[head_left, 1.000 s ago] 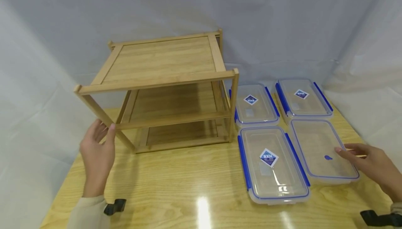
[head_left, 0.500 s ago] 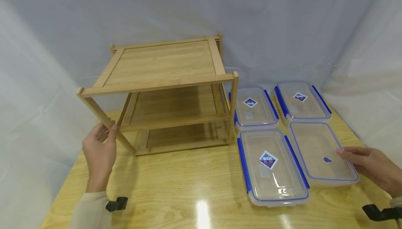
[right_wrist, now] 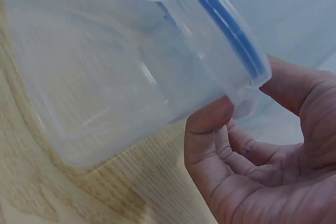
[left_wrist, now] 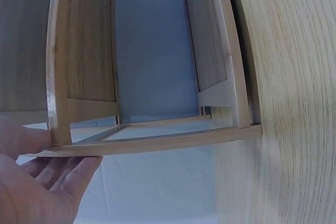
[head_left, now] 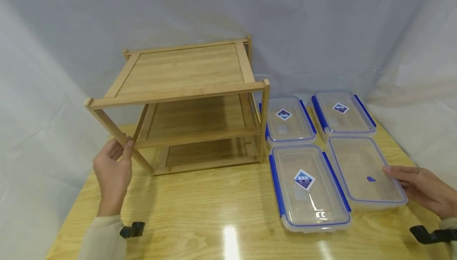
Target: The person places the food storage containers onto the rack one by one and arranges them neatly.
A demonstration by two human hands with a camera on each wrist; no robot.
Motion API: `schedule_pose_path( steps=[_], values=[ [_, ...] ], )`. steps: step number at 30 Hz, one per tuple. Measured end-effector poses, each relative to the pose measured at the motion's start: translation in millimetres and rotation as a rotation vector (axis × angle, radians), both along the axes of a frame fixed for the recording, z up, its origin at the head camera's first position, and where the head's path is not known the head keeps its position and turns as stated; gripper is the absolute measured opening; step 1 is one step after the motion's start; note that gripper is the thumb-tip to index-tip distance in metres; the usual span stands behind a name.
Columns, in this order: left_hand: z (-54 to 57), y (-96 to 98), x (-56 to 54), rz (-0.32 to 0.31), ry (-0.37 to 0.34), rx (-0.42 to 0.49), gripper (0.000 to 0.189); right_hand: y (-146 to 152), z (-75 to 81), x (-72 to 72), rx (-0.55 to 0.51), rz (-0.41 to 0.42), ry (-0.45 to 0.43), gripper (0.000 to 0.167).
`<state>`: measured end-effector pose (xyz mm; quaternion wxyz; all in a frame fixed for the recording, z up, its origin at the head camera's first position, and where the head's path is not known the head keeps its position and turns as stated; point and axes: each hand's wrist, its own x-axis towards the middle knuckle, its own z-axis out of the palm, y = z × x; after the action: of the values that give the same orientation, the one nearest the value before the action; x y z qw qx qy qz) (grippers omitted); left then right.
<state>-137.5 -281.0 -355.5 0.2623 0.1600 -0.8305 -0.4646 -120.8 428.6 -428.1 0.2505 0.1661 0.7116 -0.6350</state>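
A three-tier wooden shelf rack (head_left: 185,69) stands on the table at left centre. My left hand (head_left: 113,171) grips its front left post at the middle shelf; in the left wrist view the thumb lies on one side of the wood and the fingers (left_wrist: 79,177) on the other. At the right, a clear plastic food container (head_left: 360,161) has a blue-lined lid with a small blue tab and no label. My right hand (head_left: 426,188) pinches its right edge. The right wrist view has the thumb over the lid rim and a curled finger (right_wrist: 210,116) under it.
Several lidded containers sit right of the rack: a labelled front one (head_left: 310,204), a back left one (head_left: 289,127) and a back right one (head_left: 344,119), all with blue side clips. A pale curtain (head_left: 321,26) hangs behind and beside the wooden table (head_left: 200,208).
My left fingers have closed in on the rack's post from slightly left of it. The right hand's fingers have shifted a little at the container's edge. The rack and containers stay put.
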Motion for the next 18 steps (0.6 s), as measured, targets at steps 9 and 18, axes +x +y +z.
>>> schedule_pose_path(
  steps=[9, 18],
  values=[
    [1.2, -2.1, 1.6, 0.008, -0.026, 0.024, 0.032, 1.4, 2.9, -1.4, -0.189, -0.002, -0.005, 0.023],
    [1.4, -2.1, 2.7, 0.015, -0.005, 0.0, 0.032, 3.6, 2.3, -1.1, -0.182, -0.005, 0.027, 0.022]
  ],
)
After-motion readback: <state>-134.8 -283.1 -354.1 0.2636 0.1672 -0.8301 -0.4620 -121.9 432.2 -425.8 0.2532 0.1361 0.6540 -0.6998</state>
